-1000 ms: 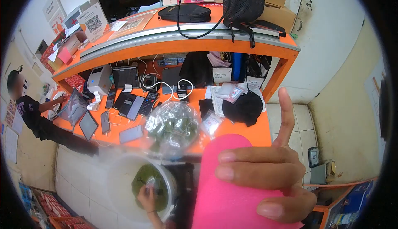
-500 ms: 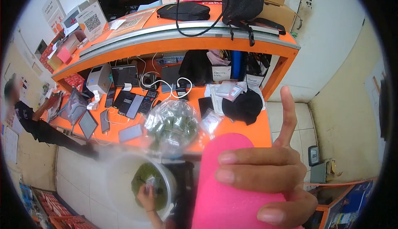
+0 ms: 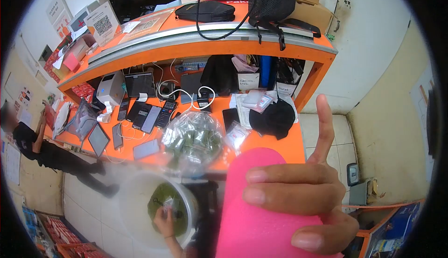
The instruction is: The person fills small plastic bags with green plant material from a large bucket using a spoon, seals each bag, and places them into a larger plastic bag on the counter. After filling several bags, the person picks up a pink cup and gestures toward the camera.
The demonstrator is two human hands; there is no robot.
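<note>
My right hand (image 3: 298, 197) looms large at the lower right, close to the camera. Several of its fingers wrap round a pink, rounded, finely textured object (image 3: 252, 164), while one finger points straight up. The kind of pink object I cannot tell. Lower and smaller in view, my left hand (image 3: 164, 224) reaches into a whitish round tub (image 3: 135, 206). Its fingers are closed on a small clear packet (image 3: 168, 204). Beneath the packet lies a green layer (image 3: 156, 206) with something dark and thin on it. A band circles the left wrist.
Behind the tub stands an orange desk (image 3: 261, 153) with a clear bag of green items (image 3: 193, 139), several phones (image 3: 151, 118), cables, a label printer (image 3: 111, 87) and a black cap (image 3: 273, 120). A person in dark clothes (image 3: 32, 141) stands at the left.
The person at the left has shifted, now standing further left and more upright, with the feet showing on the floor. Both my hands keep nearly the same positions and grips.
</note>
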